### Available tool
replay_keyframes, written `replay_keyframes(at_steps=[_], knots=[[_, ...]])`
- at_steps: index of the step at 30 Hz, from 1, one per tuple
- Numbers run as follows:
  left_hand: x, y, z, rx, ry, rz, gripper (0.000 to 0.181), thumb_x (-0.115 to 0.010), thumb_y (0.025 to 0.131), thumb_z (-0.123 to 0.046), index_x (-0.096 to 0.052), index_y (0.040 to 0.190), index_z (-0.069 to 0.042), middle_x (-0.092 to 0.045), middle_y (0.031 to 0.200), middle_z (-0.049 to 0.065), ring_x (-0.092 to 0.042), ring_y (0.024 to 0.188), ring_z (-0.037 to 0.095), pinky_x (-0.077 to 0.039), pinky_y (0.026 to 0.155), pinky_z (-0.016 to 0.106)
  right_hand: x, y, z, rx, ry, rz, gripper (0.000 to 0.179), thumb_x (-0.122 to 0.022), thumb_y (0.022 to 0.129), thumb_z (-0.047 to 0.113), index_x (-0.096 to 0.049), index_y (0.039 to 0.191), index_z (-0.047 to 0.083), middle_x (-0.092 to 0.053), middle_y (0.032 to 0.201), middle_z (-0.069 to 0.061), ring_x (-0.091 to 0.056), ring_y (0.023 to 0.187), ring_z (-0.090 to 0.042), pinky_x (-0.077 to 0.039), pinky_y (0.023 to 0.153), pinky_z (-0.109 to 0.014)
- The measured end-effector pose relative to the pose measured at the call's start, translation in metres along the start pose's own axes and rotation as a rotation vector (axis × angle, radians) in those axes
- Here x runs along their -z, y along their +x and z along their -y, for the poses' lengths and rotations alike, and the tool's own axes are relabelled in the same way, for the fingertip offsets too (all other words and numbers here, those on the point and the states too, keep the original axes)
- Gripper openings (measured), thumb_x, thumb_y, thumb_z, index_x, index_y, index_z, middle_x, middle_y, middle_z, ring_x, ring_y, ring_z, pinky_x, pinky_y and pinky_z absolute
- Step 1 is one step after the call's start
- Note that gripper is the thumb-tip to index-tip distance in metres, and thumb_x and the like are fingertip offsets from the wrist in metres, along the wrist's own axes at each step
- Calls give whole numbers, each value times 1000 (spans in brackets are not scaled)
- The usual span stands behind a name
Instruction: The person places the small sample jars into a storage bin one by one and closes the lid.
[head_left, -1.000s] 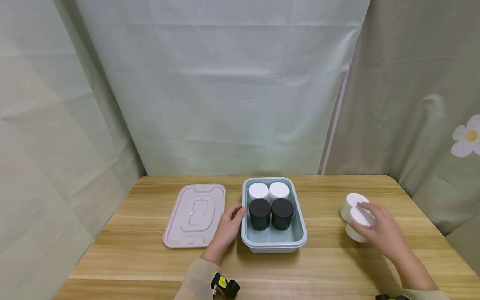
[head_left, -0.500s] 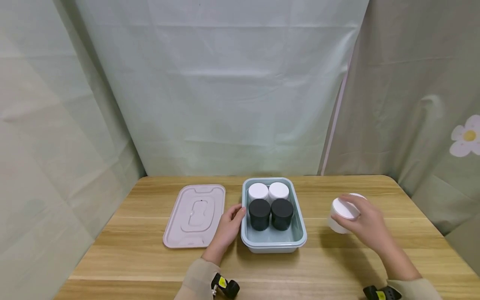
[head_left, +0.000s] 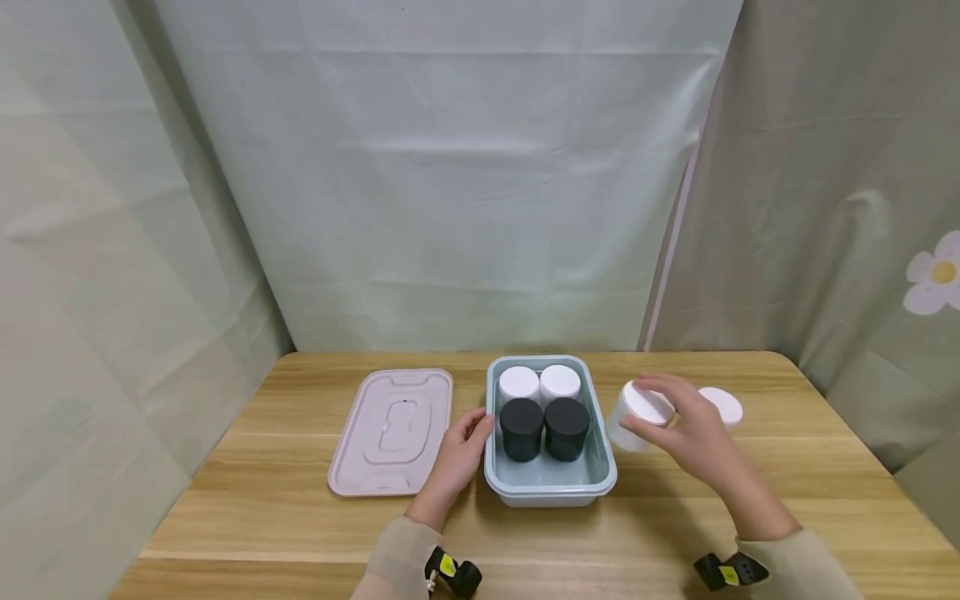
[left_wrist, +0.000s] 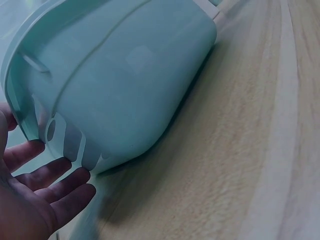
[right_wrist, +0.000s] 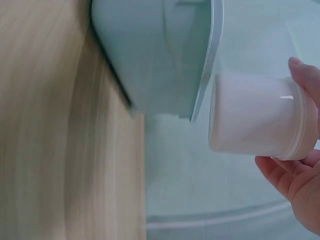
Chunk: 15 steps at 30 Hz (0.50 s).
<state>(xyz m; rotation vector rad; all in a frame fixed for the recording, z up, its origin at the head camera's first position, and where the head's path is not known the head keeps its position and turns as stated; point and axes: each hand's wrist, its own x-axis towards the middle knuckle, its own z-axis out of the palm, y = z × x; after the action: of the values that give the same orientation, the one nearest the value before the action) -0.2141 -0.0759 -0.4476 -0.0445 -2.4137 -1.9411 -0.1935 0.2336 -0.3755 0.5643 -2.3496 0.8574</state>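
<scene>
Right wrist view, jar held, hand cropped

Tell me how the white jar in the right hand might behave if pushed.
The white jar seems stiff, undented in the right hand. Its smooth side may be slippery, and being round, it could roll if tipped over.

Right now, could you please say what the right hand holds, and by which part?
The right hand holds a white jar by its lidded end.
</scene>
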Motion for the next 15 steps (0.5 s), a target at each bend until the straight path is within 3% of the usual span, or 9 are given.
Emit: replay_keyframes(at_steps=[9,15], knots=[[-1,2,2,21,0,1,43,-52,96,-33,-57,127,-3,-61,122,13,-55,113,25,-45,98,42,-17,11,26,64,127,53,50,-86,65,15,-66,109,11,-65,115,-8,-60,104,-22,-43,82,-6],[-1,2,1,14,-2,4,43,-52,97,-33,-56,127,-3,-61,122,13,-55,113,25,-45,98,42,-34,16,43,107,179,92,50,-87,63,18,-66,108,13,-65,116,-6,-60,106,-22,-51,79,-18]])
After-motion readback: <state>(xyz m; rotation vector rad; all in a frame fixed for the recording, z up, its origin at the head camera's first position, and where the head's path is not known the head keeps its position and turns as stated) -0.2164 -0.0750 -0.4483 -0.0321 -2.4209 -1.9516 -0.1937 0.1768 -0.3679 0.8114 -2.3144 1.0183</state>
